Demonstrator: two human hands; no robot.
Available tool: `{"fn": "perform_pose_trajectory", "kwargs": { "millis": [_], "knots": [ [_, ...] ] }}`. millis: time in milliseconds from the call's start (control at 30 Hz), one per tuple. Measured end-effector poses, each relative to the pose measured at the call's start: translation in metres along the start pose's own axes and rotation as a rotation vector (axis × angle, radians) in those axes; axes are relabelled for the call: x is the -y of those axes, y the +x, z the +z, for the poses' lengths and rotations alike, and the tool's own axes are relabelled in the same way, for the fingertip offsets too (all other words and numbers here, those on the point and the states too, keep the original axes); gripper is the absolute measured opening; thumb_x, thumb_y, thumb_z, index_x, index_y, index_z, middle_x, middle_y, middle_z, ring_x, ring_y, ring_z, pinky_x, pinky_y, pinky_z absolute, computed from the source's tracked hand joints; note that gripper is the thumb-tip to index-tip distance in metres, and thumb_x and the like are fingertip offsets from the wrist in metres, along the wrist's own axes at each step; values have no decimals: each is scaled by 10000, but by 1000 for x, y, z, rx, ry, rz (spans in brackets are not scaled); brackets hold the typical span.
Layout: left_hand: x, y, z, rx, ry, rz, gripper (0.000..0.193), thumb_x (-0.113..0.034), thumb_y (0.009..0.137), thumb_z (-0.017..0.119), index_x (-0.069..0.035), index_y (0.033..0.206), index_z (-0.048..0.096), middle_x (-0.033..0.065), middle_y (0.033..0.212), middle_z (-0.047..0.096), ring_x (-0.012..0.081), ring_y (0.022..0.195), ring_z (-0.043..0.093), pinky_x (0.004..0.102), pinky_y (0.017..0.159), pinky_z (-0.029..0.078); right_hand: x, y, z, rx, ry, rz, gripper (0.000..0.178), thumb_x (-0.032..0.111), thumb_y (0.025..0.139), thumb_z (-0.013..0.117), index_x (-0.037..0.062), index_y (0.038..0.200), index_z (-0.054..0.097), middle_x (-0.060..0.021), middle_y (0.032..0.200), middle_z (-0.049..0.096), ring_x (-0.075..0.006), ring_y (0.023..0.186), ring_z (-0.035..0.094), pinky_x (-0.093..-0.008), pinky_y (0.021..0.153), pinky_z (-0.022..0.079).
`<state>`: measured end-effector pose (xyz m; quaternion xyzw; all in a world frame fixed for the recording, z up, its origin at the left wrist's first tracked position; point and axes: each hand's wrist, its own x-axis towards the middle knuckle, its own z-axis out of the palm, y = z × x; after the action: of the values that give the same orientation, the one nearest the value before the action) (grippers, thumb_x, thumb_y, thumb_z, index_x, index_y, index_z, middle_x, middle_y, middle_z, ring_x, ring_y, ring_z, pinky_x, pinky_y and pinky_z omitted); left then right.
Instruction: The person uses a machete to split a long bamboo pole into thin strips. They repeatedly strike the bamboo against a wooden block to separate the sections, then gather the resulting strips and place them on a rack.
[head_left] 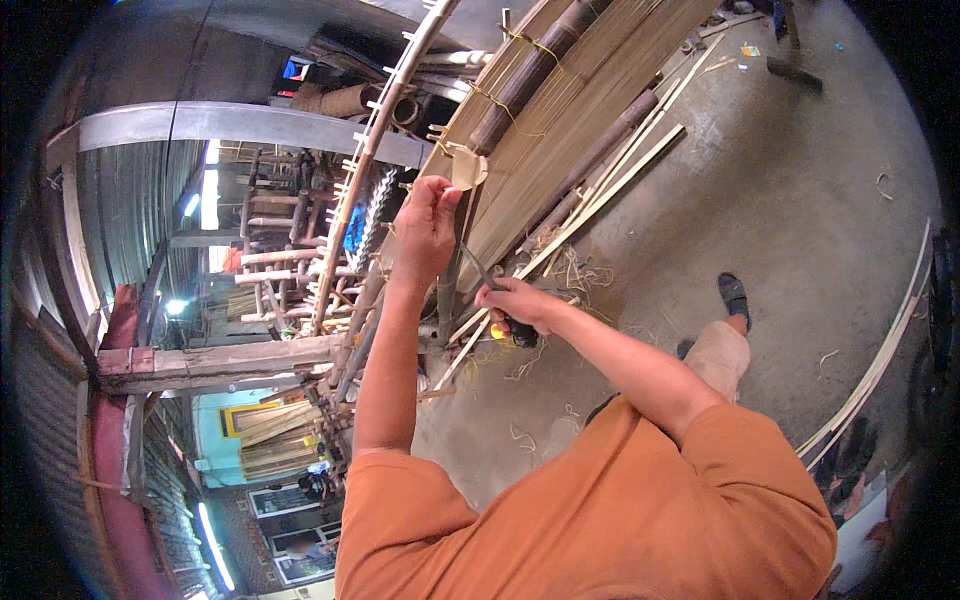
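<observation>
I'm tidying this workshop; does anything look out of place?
Yes: thin curled strips lie in a loose tangle on the floor near the right hand, looking like stray scraps beside the straight, flat pale strip.

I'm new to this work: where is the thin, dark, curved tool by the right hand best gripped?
Probably near its thick black end, coming from the person's right, where the right hand holds it. The curved tool runs thin up and left from that hand toward the left hand, leaving less to hold there.
</observation>
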<state>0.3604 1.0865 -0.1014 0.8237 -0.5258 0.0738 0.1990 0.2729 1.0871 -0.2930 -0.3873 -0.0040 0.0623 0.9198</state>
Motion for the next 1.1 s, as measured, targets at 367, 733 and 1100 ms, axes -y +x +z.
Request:
{"fn": "perform_pose_trajectory", "kwargs": {
  "millis": [367,733,1100],
  "knots": [
    [19,4,12,-33,-247,-51,248,-259,1024,540,-19,988,588,58,815,553,107,768,488,260,707,429,30,-8,-2,-163,-564,163,251,239,873,587,-10,903,597,-108,668,597,-198,553,594,-365,501,479],
    [48,-103,-109,-1203,-28,186,645,-633,853,652,-10,1000,568,45,882,524,202,774,524,368,715,459,174,-141,-52,344,-555,357,413,269,950,630,71,1309,575,-11,784,590,-89,647,561,-263,547,475],
    [47,-211,-225,-1285,1276,26,738,-572,928,561,64,1264,394,123,887,554,236,746,558,344,653,492,262,199,-253,-509,-2060,-94,527,388,937,579,31,1312,482,-220,923,685,-398,891,665,-523,792,512]
  ]
}}
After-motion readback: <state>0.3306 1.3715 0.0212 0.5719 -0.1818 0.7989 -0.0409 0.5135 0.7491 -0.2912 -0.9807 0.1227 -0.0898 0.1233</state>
